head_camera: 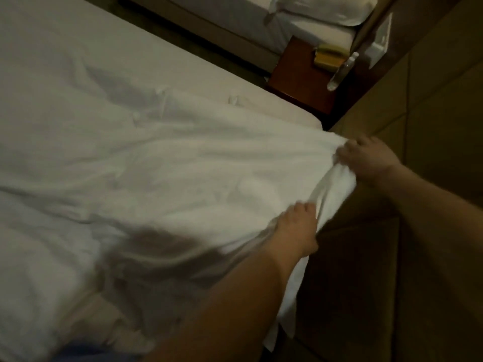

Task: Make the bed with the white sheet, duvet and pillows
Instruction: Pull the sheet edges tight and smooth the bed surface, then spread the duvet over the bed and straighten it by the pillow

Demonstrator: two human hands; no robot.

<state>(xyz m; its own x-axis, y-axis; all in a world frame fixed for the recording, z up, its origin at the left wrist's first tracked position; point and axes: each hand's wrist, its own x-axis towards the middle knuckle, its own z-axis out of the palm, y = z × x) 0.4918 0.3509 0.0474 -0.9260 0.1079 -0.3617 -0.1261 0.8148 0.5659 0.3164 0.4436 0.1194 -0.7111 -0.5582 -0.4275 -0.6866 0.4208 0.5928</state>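
Observation:
A white sheet [146,163] lies rumpled over the mattress [203,74], which fills the left and middle of the view. Its edge is bunched at the head end of the bed, close to the padded headboard. My right hand [368,160] grips the bunched edge from the headboard side. My left hand [298,228] holds the same edge a little lower, fingers curled into the cloth. A loose flap of sheet hangs down below my left forearm. No duvet is in view on this bed.
The brown padded headboard [431,205] runs down the right side. A wooden nightstand [295,77] with a clear bottle [339,74] and yellow items stands past the bed corner. A second bed with a white pillow [329,9] is at the top.

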